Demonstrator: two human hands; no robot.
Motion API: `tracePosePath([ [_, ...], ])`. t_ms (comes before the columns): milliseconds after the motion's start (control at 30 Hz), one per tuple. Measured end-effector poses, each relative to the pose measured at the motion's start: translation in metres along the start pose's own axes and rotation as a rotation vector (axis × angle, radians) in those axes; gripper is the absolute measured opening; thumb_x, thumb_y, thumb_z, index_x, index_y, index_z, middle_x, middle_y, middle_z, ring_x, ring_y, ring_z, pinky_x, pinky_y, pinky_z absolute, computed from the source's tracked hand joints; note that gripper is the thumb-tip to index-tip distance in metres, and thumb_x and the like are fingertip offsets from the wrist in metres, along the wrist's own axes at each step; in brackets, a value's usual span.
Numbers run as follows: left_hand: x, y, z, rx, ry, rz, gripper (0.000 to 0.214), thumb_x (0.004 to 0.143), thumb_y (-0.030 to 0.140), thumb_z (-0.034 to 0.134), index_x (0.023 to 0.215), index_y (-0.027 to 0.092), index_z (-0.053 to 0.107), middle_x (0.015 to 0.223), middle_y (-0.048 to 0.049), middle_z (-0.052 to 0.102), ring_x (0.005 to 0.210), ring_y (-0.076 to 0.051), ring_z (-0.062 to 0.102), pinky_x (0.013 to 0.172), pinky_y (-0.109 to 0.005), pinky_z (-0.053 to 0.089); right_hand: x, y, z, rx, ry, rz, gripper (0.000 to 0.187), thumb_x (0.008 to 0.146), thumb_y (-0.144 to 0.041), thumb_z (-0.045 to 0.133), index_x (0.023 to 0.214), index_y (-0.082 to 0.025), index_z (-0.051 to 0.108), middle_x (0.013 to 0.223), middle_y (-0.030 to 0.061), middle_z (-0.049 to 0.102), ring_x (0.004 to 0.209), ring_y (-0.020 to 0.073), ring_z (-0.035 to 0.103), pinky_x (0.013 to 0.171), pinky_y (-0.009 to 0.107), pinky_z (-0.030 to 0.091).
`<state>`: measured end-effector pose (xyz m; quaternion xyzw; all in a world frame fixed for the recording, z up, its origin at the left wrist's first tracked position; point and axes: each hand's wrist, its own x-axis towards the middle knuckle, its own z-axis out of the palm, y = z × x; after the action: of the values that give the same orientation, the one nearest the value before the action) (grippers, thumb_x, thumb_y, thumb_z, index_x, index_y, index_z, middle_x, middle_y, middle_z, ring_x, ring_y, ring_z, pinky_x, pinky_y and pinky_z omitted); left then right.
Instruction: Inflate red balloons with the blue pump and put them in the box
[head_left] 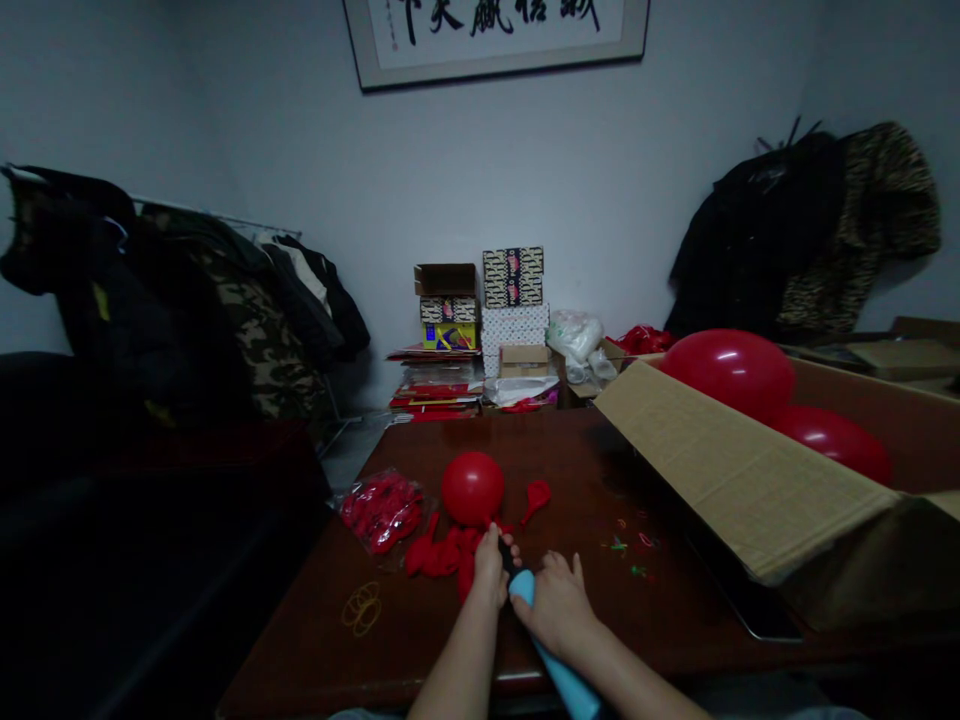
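Balloon (472,487), red and part-filled, sits lower centre on the table (300,640). Left hand (489,568) pinches its neck onto the pump (523,586) nozzle, apparently sealing it; right hand (559,608) wraps closed around the blue barrel, steadying it.

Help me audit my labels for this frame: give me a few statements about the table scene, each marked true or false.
1. The right hand grips a blue pump. True.
2. The inflated balloon just beyond the hands is blue. False: the small balloon is red.
3. The cardboard box holds inflated red balloons. True.
4. The yellow bands lie inside the box. False: the rubber bands lie on the table, to the left of the left hand.
5. The left hand closes on the pump's front end, just below the small balloon. True.
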<state>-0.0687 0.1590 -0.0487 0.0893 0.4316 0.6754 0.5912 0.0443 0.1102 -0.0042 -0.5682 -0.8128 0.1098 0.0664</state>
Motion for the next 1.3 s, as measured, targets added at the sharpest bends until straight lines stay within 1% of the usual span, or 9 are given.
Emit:
tracePosePath([
  [200, 0.002, -0.005, -0.001, 0.118, 0.010, 0.013, 0.025, 0.079, 0.041, 0.051, 0.072, 0.020, 0.039, 0.053, 0.0052, 0.044, 0.038, -0.009, 0.041, 0.036, -0.020, 0.028, -0.008, 0.003, 0.010, 0.030, 0.017, 0.014, 0.052, 0.079, -0.049, 0.038, 0.106, -0.013, 0.063, 0.113, 0.0162, 0.057, 0.114, 0.0300, 0.044, 0.104, 0.049, 0.015],
  [367, 0.004, -0.006, 0.007, 0.146, 0.039, 0.021, 0.023, 0.079, 0.040, 0.051, 0.073, 0.021, 0.039, 0.052, 0.0060, 0.042, 0.035, -0.008, 0.039, 0.034, -0.019, 0.024, -0.017, 0.004, 0.005, 0.035, 0.038, 0.008, 0.052, 0.080, -0.048, 0.036, 0.104, -0.011, 0.064, 0.112, 0.0168, 0.058, 0.114, 0.0300, 0.044, 0.105, 0.048, 0.012],
  [533, 0.008, 0.008, 0.009, 0.045, 0.056, 0.043, 0.021, 0.083, 0.034, 0.045, 0.070, 0.021, 0.036, 0.051, 0.0057, 0.041, 0.034, -0.007, 0.036, 0.034, -0.018, 0.021, -0.042, 0.012, -0.010, -0.010, 0.024, -0.036, 0.053, 0.079, -0.049, 0.039, 0.102, -0.009, 0.065, 0.119, 0.0201, 0.054, 0.120, 0.0318, 0.039, 0.107, 0.048, 0.006],
  [667, 0.013, 0.021, 0.005, -0.054, 0.046, 0.004, 0.022, 0.086, 0.031, 0.040, 0.067, 0.020, 0.035, 0.049, 0.0056, 0.038, 0.033, -0.007, 0.035, 0.034, -0.018, 0.020, -0.071, 0.030, -0.021, -0.043, -0.013, -0.096, 0.050, 0.077, -0.048, 0.043, 0.098, -0.009, 0.067, 0.117, 0.0212, 0.055, 0.123, 0.0329, 0.036, 0.107, 0.049, 0.001],
  [833, 0.014, 0.016, 0.000, -0.121, 0.060, -0.013, 0.021, 0.086, 0.027, 0.041, 0.067, 0.020, 0.036, 0.051, 0.0048, 0.039, 0.034, -0.007, 0.036, 0.034, -0.018, 0.021, -0.092, 0.052, -0.027, -0.001, -0.100, -0.119, 0.045, 0.074, -0.047, 0.048, 0.094, -0.012, 0.068, 0.114, 0.0188, 0.057, 0.123, 0.0322, 0.036, 0.107, 0.050, 0.000],
  [933, 0.009, 0.007, 0.002, -0.145, 0.067, -0.009, 0.022, 0.085, 0.028, 0.043, 0.066, 0.020, 0.036, 0.052, 0.0040, 0.041, 0.036, -0.007, 0.038, 0.035, -0.018, 0.024, -0.091, 0.054, -0.029, 0.012, -0.079, -0.102, 0.044, 0.072, -0.047, 0.050, 0.094, -0.012, 0.067, 0.117, 0.0176, 0.055, 0.123, 0.0320, 0.035, 0.107, 0.048, 0.001],
  [1100, 0.001, 0.002, 0.008, -0.158, 0.053, 0.005, 0.018, 0.083, 0.027, 0.047, 0.068, 0.019, 0.041, 0.057, 0.0013, 0.048, 0.045, -0.011, 0.050, 0.040, -0.020, 0.032, -0.076, 0.040, -0.033, -0.001, -0.001, -0.049, 0.045, 0.075, -0.047, 0.045, 0.094, -0.012, 0.067, 0.118, 0.0163, 0.055, 0.123, 0.0314, 0.035, 0.107, 0.047, 0.001],
  [1233, 0.000, 0.003, 0.008, -0.209, 0.036, -0.093, 0.019, 0.083, 0.027, 0.049, 0.068, 0.019, 0.041, 0.065, -0.0018, 0.055, 0.059, -0.017, 0.060, 0.055, -0.030, 0.045, -0.056, 0.027, -0.035, -0.003, -0.004, -0.039, 0.049, 0.075, -0.047, 0.044, 0.098, -0.010, 0.066, 0.117, 0.0180, 0.055, 0.123, 0.0330, 0.035, 0.107, 0.048, 0.002],
  [1300, -0.001, 0.002, 0.007, -0.213, 0.016, -0.135, 0.019, 0.082, 0.028, 0.049, 0.067, 0.019, 0.040, 0.069, -0.0028, 0.058, 0.066, -0.019, 0.062, 0.064, -0.036, 0.047, -0.043, 0.021, -0.033, 0.006, 0.010, -0.042, 0.049, 0.074, -0.046, 0.045, 0.099, -0.010, 0.066, 0.117, 0.0181, 0.055, 0.122, 0.0329, 0.035, 0.107, 0.048, 0.003],
])
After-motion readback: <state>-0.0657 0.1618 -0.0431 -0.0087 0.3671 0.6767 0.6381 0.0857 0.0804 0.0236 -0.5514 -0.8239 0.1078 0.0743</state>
